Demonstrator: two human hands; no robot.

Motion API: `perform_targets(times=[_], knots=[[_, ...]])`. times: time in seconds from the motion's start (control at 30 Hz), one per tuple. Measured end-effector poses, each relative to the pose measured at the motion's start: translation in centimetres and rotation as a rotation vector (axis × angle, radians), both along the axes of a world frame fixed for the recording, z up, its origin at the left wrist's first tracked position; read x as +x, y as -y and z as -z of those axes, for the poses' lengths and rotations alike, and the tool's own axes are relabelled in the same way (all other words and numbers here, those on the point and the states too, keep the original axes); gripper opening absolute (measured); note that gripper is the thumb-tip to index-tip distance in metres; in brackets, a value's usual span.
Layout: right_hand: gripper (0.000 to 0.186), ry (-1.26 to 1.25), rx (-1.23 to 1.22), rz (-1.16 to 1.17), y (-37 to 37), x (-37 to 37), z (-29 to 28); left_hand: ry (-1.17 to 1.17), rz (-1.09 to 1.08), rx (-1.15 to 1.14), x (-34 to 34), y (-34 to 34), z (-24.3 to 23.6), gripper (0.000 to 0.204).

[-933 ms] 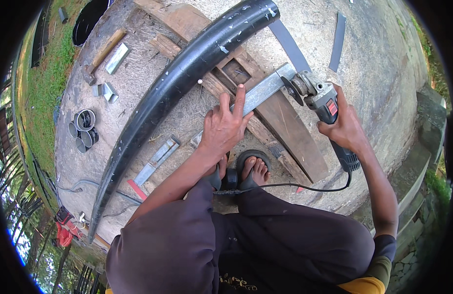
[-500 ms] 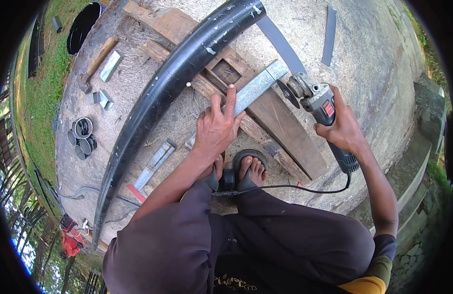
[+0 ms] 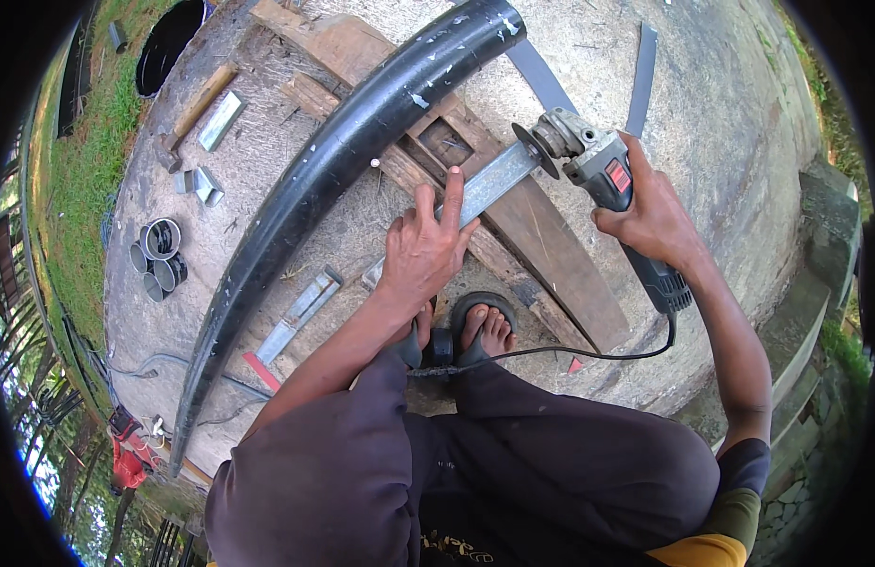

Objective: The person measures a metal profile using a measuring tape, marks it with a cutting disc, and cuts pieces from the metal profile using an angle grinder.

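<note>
grey metal bar (image 3: 499,181) lay aslant across two wooden boards, a wide board (image 3: 553,253) and a narrow board (image 3: 524,283), both set on a concrete slab (image 3: 721,180). the left hand (image 3: 424,248) was clamped over the bar from above, thumb along the near side, index finger stretched out toward the far side; the undersides of the fingers were hidden. the right hand (image 3: 657,203) was closed around the body of a grinder (image 3: 603,175), thumb on the near side of the housing. the grinder's dark disc (image 3: 536,151) stood on edge at the far end of the bar; whether it touched the metal could not be told. a black cord (image 3: 612,356) ran from the grinder's rear toward the sandalled feet (image 3: 489,326). a black curved pipe (image 3: 347,142), its paint chipped, passed over both boards to the left of the bar. two flat grey strips (image 3: 642,80) lay beyond the grinder. at the left, a hammer (image 3: 203,100) rested near a short metal piece (image 3: 222,121), with several round pipe rings (image 3: 160,240) grouped nearer the person.
</note>
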State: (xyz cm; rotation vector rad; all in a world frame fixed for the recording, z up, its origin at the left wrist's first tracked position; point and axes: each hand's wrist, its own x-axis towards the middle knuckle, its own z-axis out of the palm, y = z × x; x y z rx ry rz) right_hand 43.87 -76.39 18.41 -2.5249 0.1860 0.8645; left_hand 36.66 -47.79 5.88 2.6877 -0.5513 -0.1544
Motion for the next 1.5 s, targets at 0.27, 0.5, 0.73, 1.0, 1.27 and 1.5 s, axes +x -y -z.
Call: perform_targets(times=[0.27, 0.5, 0.73, 1.0, 1.27, 1.5], knots=[[0.102, -0.038, 0.024, -0.002, -0.3, 0.9, 0.1, -0.010, -0.016, 0.001, 0.0, 0.1, 0.0, 0.081], [0.100, -0.049, -0.017, -0.003, 1.0, -1.3, -0.6, 0.009, -0.025, -0.020, -0.3, 0.0, 0.2, 0.083], [0.098, -0.102, -0.029, 0.113, 5.3, -7.3, -0.7, -0.084, -0.040, -0.118, 0.4, -0.2, -1.4, 0.077], [0.092, 0.085, 0.132, 0.177, 3.3, -7.3, -2.1, -0.116, -0.130, -0.105, 0.4, 0.3, -2.0, 0.042], [0.093, 0.113, 0.145, 0.139, 2.4, -6.0, -1.8, -0.060, -0.032, 0.026, 0.4, 0.9, -2.6, 0.047], [0.094, 0.123, 0.130, 0.103, 2.2, -4.9, -0.8, 0.014, 0.010, 0.018, 0.3, 0.7, -1.7, 0.049]])
